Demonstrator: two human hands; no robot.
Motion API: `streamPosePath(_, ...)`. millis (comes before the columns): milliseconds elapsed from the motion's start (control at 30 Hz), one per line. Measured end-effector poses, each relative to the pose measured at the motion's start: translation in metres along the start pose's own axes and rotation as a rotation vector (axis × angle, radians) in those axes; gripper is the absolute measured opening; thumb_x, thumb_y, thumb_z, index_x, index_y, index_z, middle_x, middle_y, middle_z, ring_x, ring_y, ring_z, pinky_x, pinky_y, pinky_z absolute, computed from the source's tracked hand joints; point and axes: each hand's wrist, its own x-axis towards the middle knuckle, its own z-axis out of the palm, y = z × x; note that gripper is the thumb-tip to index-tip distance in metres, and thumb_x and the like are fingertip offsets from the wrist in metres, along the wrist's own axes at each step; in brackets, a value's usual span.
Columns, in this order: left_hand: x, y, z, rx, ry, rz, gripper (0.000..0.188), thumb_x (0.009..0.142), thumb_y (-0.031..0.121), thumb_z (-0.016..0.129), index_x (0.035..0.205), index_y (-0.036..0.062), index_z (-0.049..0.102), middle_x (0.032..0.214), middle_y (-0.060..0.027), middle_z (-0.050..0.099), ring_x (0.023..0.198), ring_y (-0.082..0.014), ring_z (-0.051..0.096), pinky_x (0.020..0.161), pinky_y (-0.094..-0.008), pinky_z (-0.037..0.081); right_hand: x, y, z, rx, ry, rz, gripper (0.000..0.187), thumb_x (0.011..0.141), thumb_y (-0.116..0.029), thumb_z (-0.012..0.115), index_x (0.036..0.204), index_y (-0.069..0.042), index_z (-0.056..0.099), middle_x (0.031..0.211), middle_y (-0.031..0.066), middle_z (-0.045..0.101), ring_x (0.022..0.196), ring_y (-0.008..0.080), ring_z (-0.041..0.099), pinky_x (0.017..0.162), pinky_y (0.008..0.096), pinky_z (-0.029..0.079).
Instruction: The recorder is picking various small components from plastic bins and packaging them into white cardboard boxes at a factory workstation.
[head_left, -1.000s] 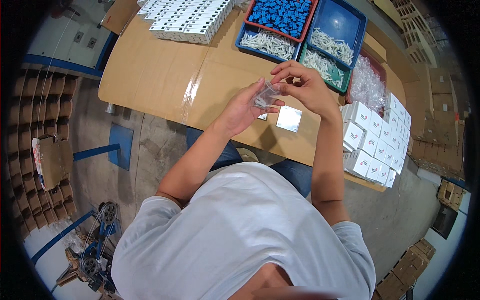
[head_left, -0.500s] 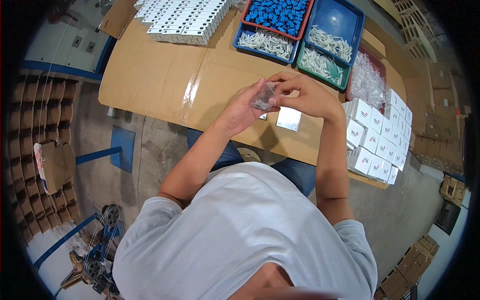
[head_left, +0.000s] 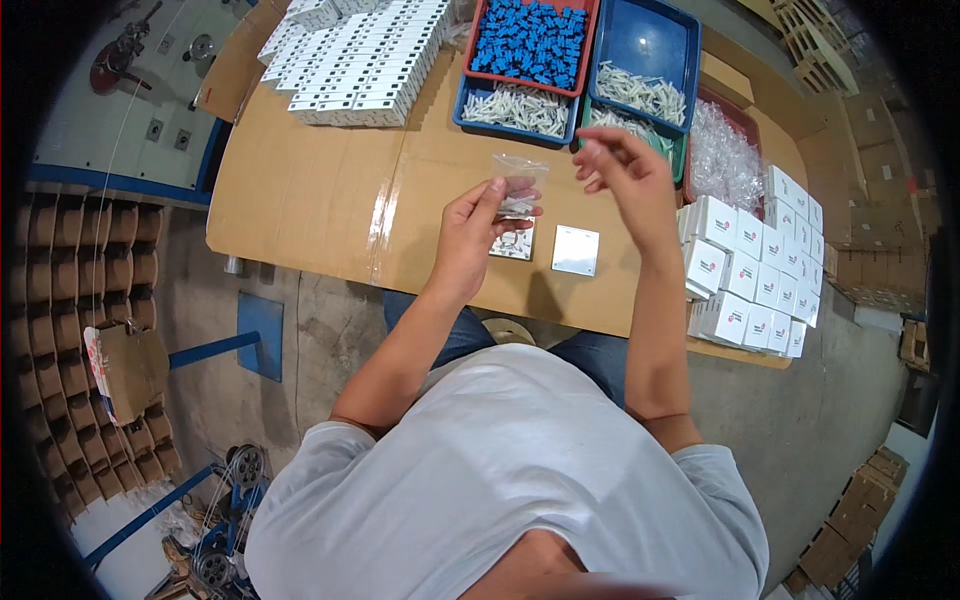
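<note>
A small clear zip bag (head_left: 520, 172) with a few white pieces inside is pinched between the thumb and fingers of my left hand (head_left: 468, 232), its top edge pointing away from me. Below the bag, partly covered by my fingers, a square white plate with dark marks (head_left: 514, 244) lies on the table. My right hand (head_left: 632, 180) is raised with bent, separated fingers and nothing visible in them, in front of the green tray (head_left: 684, 162). Between the hands and closer to me lies a plain white square plate (head_left: 575, 250).
Beyond my hands are a red tray of blue parts (head_left: 528, 40) and blue trays (head_left: 648, 45) with white plugs. Clear bags (head_left: 722, 155) fill another red tray. White boxes (head_left: 752, 270) are stacked at right, more cartons (head_left: 365, 65) at far left, all on the cardboard-covered table (head_left: 310, 190).
My right hand has let go of the bag and moved right, towards the trays. My left hand keeps the bag, now held more upright, uncovering part of the marked plate.
</note>
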Motion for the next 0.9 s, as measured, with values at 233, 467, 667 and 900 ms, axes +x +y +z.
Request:
streamPosePath(233, -0.002, 0.002, 0.008, 0.008, -0.046, -0.011, 0.040, 0.110, 0.030, 0.047, 0.125, -0.0024, 0.064, 0.115, -0.0137, 0.071, 0.101, -0.0251, 0.071, 0.085, -0.0361, 0.058, -0.021, 0.015, 0.023, 0.092, -0.004, 0.025, 0.019, 0.096, -0.012, 0.071, 0.111, -0.001, 0.073, 0.094, 0.0038, 0.073, 0.080, 0.0083, 0.066, 0.065, 0.0229, 0.054)
streamPosePath(467, 0.003, 0.005, 0.016, 0.258, 0.180, 0.290, 0.030, 0.106, 0.020, 0.057, 0.123, -0.0025, 0.066, 0.112, -0.0113, 0.072, 0.102, -0.0161, 0.069, 0.090, -0.0303, 0.055, -0.022, 0.011, 0.024, 0.091, -0.014, 0.032, 0.018, 0.094, -0.012, 0.074, 0.108, -0.001, 0.073, 0.090, 0.0023, 0.071, 0.076, 0.0065, 0.063, 0.061, 0.0222, 0.053)
streamPosePath(667, 0.001, 0.007, 0.011, 0.295, 0.239, 0.374, 0.020, 0.100, 0.011, 0.067, 0.113, -0.0035, 0.071, 0.103, -0.0097, 0.074, 0.097, -0.0144, 0.068, 0.089, -0.0268, 0.053, -0.027, 0.004, 0.029, 0.041, -0.004, 0.005, 0.016, 0.092, -0.009, 0.075, 0.106, -0.001, 0.073, 0.090, 0.0013, 0.071, 0.078, 0.0054, 0.062, 0.059, 0.0207, 0.051)
streamPosePath(900, -0.011, 0.010, 0.013, 0.404, 0.262, 0.555, 0.017, 0.096, 0.008, 0.071, 0.108, -0.0043, 0.072, 0.103, -0.0105, 0.074, 0.096, -0.0148, 0.068, 0.089, -0.0273, 0.053, -0.039, -0.003, 0.029, -0.017, -0.002, -0.027, 0.012, 0.090, -0.006, 0.074, 0.101, -0.002, 0.072, 0.088, 0.0000, 0.070, 0.076, 0.0047, 0.062, 0.058, 0.0189, 0.047)
